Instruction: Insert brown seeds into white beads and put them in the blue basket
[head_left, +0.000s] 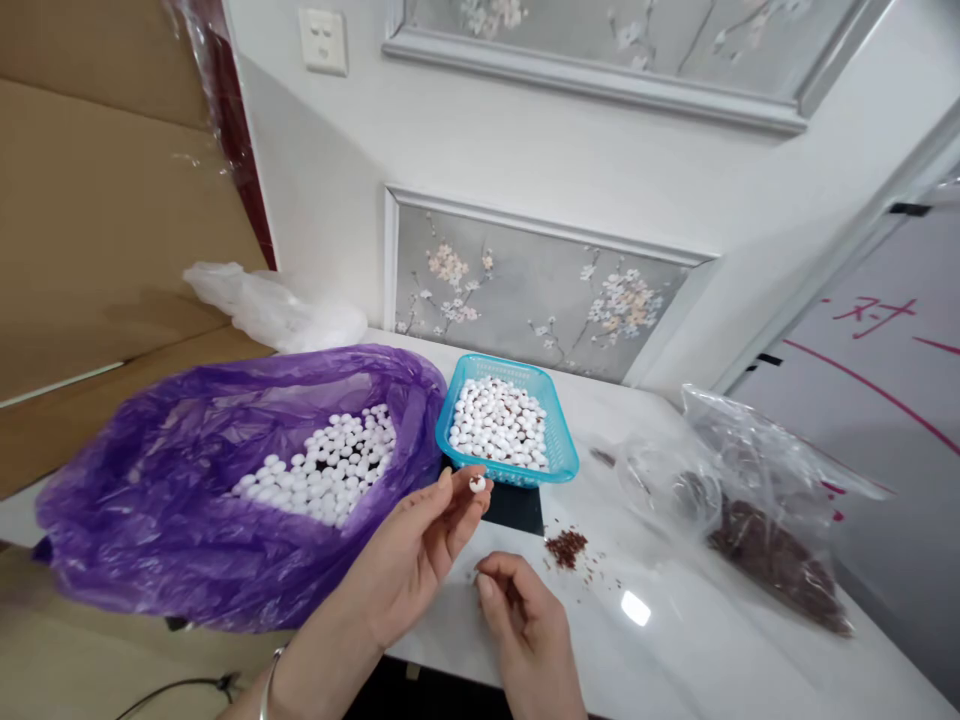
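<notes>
Purple bag (150,520) on L side, open, w/ loose white balls (300,490) inside. Next, L hand (412,550) – fingertips clamped on one speckled ball (477,484), held up by near rim of blue basket (564,450), which holds lots more. R hand (525,620) is lower, fingers curled, thumb near index – can't tell if gripping anything. Then brown pile (566,548) on table (675,630); clear bag (780,565) w/ brown stuff farther R.

Glossy, crinkled plastic is seen in the purple bag (195,565) at left, smooth plastic in the blue basket (559,440). The tabletop (645,665) is finished glossy, the held white piece (478,486) smooth.
</notes>
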